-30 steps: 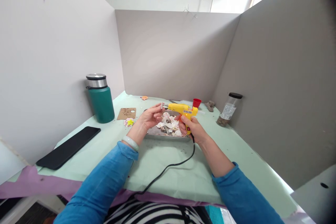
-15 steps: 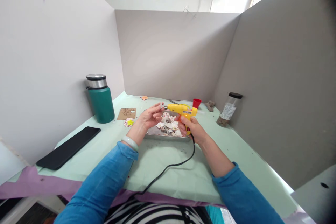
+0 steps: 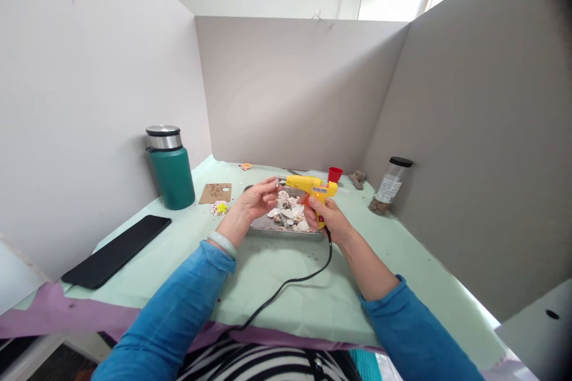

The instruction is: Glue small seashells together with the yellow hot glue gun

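In my right hand (image 3: 329, 217) is a yellow hot glue gun (image 3: 308, 184), gripped by its handle with a finger at the orange trigger. Its nozzle points left, and a black cord (image 3: 286, 286) hangs from the handle. My left hand (image 3: 257, 199) pinches a small pale piece (image 3: 277, 182), perhaps a shell, right at the nozzle tip; its exact kind is too small to make out. Beneath both hands lies a metal tray (image 3: 286, 232) of seashells (image 3: 288, 211), partly covered by the hands and the gun.
At left stand a green bottle (image 3: 172, 175) and a black flat slab (image 3: 118, 250). Near the tray are a brown board (image 3: 215, 193) and a shell-edged disc with a yellow flower (image 3: 219, 208). Farther right are a red cup (image 3: 335, 175) and a black-lidded jar (image 3: 389, 187). Panels enclose three sides.
My left hand has shifted slightly right, bringing the small pale piece with it along the nozzle. The glue gun has barely moved.
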Available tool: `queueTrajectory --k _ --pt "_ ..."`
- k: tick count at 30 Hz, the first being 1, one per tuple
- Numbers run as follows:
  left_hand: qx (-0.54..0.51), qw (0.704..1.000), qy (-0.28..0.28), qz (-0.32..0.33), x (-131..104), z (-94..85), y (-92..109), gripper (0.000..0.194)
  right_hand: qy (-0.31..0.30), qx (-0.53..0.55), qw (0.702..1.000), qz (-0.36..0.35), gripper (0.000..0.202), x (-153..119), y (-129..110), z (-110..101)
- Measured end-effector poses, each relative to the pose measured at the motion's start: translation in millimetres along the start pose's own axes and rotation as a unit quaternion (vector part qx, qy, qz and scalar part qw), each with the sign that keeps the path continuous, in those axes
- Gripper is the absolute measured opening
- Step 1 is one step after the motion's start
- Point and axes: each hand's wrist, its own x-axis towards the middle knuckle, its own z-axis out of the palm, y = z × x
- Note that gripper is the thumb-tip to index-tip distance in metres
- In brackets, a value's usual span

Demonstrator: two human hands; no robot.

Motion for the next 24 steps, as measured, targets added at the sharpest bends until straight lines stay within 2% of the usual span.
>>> queueTrajectory --k 6,17,24 --pt "0.007 1.000 0.015 0.002 0.5 0.1 0.3 0.011 0.006 -0.008 1.000 0.011 0.034 0.4 -0.2 0.6" --pt "0.005 1.000 0.003 0.005 0.4 -0.6 0.6 0.013 0.009 -0.007 1.000 0.016 0.034 0.9 2.1 -0.2" --pt "0.044 0.999 -0.012 -0.001 0.3 -0.9 -1.8 0.012 0.017 0.006 1.000 0.009 0.034 1.9 2.5 -1.5"
